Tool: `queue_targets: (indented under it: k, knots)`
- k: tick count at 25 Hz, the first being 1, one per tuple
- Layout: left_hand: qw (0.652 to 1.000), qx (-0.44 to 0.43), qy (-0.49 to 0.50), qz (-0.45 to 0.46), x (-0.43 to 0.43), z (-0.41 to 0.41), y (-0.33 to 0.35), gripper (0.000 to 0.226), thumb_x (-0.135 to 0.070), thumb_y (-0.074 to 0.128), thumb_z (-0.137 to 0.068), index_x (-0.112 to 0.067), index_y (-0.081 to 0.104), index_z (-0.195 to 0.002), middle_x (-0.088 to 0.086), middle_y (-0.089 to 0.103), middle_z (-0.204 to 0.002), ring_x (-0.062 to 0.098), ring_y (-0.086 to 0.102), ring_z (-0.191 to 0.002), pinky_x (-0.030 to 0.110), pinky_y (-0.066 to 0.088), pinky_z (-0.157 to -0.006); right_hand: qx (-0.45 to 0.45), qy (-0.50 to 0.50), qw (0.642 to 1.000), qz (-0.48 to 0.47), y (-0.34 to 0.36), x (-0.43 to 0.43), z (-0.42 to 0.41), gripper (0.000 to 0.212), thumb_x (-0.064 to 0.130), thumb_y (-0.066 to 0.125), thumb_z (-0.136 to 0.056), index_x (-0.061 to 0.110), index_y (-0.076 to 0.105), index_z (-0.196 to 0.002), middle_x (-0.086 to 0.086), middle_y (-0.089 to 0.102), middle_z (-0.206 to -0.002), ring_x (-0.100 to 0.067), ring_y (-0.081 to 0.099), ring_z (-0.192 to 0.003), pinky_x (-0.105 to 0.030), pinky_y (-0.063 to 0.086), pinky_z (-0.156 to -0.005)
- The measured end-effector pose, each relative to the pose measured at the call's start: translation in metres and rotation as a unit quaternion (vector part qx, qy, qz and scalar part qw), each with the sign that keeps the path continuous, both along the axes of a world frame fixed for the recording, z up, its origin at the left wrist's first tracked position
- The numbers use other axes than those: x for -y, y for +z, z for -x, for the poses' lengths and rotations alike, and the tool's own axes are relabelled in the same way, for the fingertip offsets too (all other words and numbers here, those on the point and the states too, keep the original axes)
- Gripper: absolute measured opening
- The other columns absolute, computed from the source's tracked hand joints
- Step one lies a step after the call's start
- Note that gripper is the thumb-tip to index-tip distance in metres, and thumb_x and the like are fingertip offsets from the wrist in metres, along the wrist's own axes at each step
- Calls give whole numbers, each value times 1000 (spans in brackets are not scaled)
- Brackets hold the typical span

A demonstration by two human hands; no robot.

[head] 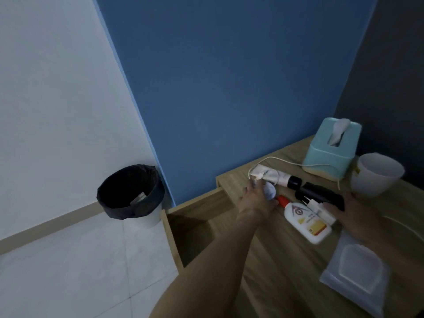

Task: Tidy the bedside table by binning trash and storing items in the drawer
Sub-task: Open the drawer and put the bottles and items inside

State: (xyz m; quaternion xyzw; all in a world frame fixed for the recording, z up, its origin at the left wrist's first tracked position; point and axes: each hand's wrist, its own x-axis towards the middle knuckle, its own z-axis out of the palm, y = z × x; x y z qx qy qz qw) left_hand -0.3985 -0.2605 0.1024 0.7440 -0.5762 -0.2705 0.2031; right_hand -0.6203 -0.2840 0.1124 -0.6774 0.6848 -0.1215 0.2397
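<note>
On the wooden bedside table (282, 260), my left hand (257, 200) closes around a small round pale-blue tin (270, 191) near the table's left edge. My right hand (353, 216) rests on a black case (321, 195) and a white charger plug (317, 208). A white bottle with a red cap (305, 222) lies between my hands. A white tube with a black cap (278, 176) lies behind it, with a white cable (282, 159) looped over it. The drawer (190, 228) stands open at the table's left side.
A bin with a black liner (130, 193) stands on the tiled floor in the corner, something pale inside it. On the table: a teal tissue box (330, 150) at the back, a white cup (376, 175) at right, a wet-wipes pack (358, 274) at the front.
</note>
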Motion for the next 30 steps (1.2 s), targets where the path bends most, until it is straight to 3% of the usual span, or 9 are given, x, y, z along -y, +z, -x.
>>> queue_targets:
  k: [4, 8, 11, 17, 22, 25, 30]
  knots:
    - [998, -3, 12, 58, 1, 1, -6, 64, -30, 69, -80, -19, 36, -133, 11, 36, -140, 32, 37, -126, 45, 41, -99, 86, -9, 996, -20, 2, 14, 6, 57, 27, 63, -84, 0, 39, -129, -24, 50, -130, -38, 48, -118, -45, 37, -97]
    - [997, -18, 17, 70, -3, 2, -6, 63, -30, 72, -77, -21, 40, -131, 10, 38, -137, 30, 40, -124, 42, 43, -95, 84, 11, 996, 2, -3, 16, 9, 49, 25, 64, -83, -2, 45, -120, -26, 55, -122, -38, 53, -110, -42, 41, -89]
    - [997, -19, 16, 71, -6, 2, -5, 62, -31, 72, -77, -22, 42, -130, 8, 39, -136, 29, 41, -123, 41, 44, -95, 95, 11, 995, 8, -5, 17, 8, 56, 28, 66, -81, 1, 44, -124, -24, 55, -124, -38, 53, -111, -44, 42, -91]
    - [997, -28, 13, 68, -15, 2, -3, 61, -31, 74, -76, -24, 44, -129, 4, 40, -133, 26, 42, -123, 39, 45, -95, -13, 80, 997, -17, -2, 20, 15, 67, 34, 73, -73, 6, 45, -126, -19, 55, -125, -32, 54, -108, -40, 45, -88]
    - [996, -37, 27, 82, -27, -6, 1, 59, -35, 73, -76, -22, 46, -128, 3, 42, -131, 25, 48, -119, 40, 51, -90, -93, 72, 990, 79, 14, 15, 9, 62, 27, 68, -79, 7, 41, -131, -26, 48, -127, -40, 41, -115, -41, 36, -91]
    - [989, -29, 73, 125, -40, -14, 7, 59, -37, 72, -76, -23, 46, -127, 1, 43, -131, 22, 49, -118, 36, 51, -89, -35, 56, 987, 148, 42, 3, -15, 64, 31, 66, -79, 10, 39, -132, -26, 47, -125, -41, 41, -113, -46, 38, -92]
    - [975, -15, 175, 135, -82, -42, 7, 59, -37, 71, -76, -27, 41, -125, -1, 42, -129, 19, 47, -118, 32, 51, -90, 16, 139, 970, 200, 64, -51, -111, 67, 33, 66, -77, 13, 38, -134, -21, 46, -120, -34, 40, -113, -40, 39, -89]
